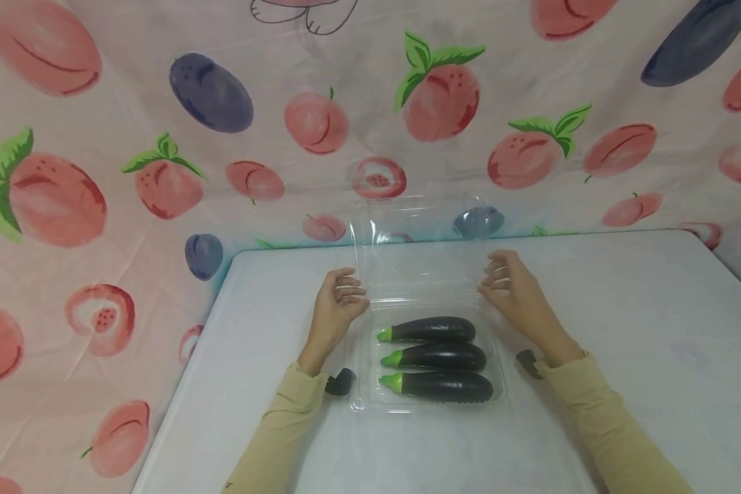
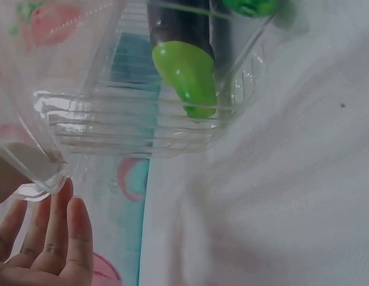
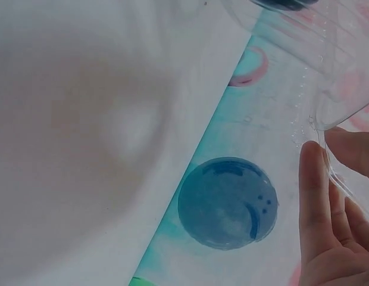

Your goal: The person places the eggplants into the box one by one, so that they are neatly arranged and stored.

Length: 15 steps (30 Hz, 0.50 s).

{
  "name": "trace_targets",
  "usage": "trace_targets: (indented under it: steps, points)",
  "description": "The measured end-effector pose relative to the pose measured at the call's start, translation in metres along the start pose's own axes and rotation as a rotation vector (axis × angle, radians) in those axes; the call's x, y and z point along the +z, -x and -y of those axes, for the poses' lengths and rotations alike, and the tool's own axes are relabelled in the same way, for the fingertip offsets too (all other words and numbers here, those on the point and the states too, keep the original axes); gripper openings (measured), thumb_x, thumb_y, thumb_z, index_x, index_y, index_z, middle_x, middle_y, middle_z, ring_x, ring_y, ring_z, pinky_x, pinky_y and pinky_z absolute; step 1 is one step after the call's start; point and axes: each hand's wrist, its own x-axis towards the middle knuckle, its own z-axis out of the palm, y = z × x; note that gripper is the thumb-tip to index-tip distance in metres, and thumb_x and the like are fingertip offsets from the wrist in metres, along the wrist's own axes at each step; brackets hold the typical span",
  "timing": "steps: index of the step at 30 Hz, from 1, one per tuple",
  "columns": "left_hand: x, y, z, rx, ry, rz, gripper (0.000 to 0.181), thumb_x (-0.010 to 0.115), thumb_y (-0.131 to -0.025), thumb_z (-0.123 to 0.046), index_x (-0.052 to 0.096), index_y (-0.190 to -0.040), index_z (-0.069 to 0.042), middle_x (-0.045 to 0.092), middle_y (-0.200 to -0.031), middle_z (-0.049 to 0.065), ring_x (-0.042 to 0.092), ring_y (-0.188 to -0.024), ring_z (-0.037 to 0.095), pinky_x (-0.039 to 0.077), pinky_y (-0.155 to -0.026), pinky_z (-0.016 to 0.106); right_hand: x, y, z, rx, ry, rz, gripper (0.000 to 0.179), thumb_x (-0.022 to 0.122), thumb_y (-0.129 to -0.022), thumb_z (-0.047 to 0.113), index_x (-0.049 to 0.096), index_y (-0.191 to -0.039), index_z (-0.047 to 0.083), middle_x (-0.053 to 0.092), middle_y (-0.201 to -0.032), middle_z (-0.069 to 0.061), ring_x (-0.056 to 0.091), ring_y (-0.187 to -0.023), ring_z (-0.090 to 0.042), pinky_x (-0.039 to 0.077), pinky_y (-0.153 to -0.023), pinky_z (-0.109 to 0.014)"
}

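Observation:
A clear plastic clamshell container [image 1: 429, 409] lies opened out on the table, its see-through lid [image 1: 420, 271] tilted up at the back. Three dark toy-like eggplants [image 1: 446, 357] with bright green stem ends are laid side by side in the base, stems to the left. At the lid's left edge, my left hand [image 1: 335, 305] pinches the plastic between thumb and fingers. My right hand [image 1: 521, 302] holds the opposite edge; in the right wrist view its thumb and index finger [image 3: 315, 190] meet at the rim. One green stem end [image 2: 184, 77] shows through the container wall in the left wrist view.
The white table [image 1: 642, 357] ends just behind the lid, against a fruit-print cloth [image 1: 210, 92] hanging at the back and left. Dark wrist-camera pieces [image 1: 341, 382] stick out from both cuffs, beside the container.

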Motion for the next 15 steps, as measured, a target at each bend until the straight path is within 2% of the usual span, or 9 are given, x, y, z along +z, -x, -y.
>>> trace_targets:
  steps: [5, 8, 11, 15]
  points:
    - [-0.0012, 0.0010, -0.0014, 0.026, -0.033, -0.022, 0.044, 0.067, -0.085, 0.010, 0.051, -0.127, 0.005, 0.058, -0.120, 0.028, 0.064, -0.109, 0.036, 0.057, -0.092, 0.035, -0.0007, 0.0020, -0.0004, -0.024, -0.018, -0.013, 0.042, 0.065, -0.087, -0.010, 0.042, -0.122, -0.009, 0.058, -0.104, -0.024, 0.065, -0.092, -0.037, 0.058, -0.083, -0.042]
    - [-0.0017, 0.0006, -0.0016, 0.029, -0.067, -0.050, 0.034, 0.067, -0.089, 0.004, 0.056, -0.122, 0.002, 0.062, -0.116, 0.022, 0.065, -0.108, 0.033, 0.057, -0.092, 0.031, -0.0005, 0.0024, -0.0011, -0.038, -0.022, -0.021, 0.037, 0.064, -0.089, -0.009, 0.042, -0.119, -0.010, 0.059, -0.102, -0.022, 0.064, -0.093, -0.035, 0.058, -0.082, -0.023]
    - [-0.0022, 0.0003, -0.0012, 0.022, -0.081, -0.074, 0.029, 0.067, -0.092, -0.001, 0.058, -0.119, 0.001, 0.065, -0.113, 0.018, 0.066, -0.107, 0.029, 0.056, -0.091, 0.027, -0.0002, 0.0027, -0.0024, -0.052, -0.023, -0.033, 0.033, 0.062, -0.091, -0.008, 0.043, -0.117, -0.011, 0.060, -0.100, -0.021, 0.062, -0.093, -0.032, 0.050, -0.080, -0.005]
    - [-0.0032, 0.0002, -0.0004, 0.012, -0.073, -0.085, 0.028, 0.068, -0.091, -0.002, 0.059, -0.117, 0.003, 0.066, -0.111, 0.018, 0.065, -0.106, 0.028, 0.055, -0.089, 0.022, 0.0002, 0.0033, -0.0038, -0.058, -0.015, -0.042, 0.030, 0.062, -0.092, -0.006, 0.043, -0.115, -0.008, 0.060, -0.098, -0.018, 0.061, -0.092, -0.029, 0.045, -0.080, 0.000]
